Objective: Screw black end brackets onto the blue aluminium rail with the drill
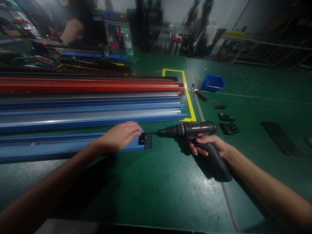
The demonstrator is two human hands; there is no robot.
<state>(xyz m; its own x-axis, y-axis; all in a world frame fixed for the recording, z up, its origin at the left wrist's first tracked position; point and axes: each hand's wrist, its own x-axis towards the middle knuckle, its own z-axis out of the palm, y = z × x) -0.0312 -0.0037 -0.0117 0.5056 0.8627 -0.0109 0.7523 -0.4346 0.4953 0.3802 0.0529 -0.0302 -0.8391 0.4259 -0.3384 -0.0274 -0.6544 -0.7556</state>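
Observation:
My left hand [120, 136] lies on the right end of the nearest blue rail [53, 148], its fingers curled over the top edge beside a black end cap [145, 141]. My right hand [209, 145] grips the handle of a black cordless drill [192, 130] held level. The drill's bit points left and meets the end cap. The rail lies along a green floor [158, 188].
Several more long blue, silver and red rails [92, 97] lie side by side behind. Black end caps [227, 127] and a blue bin [214, 82] sit to the right, near yellow floor tape [189, 100]. A dark flat strip [280, 138] lies far right. Other people work in the background.

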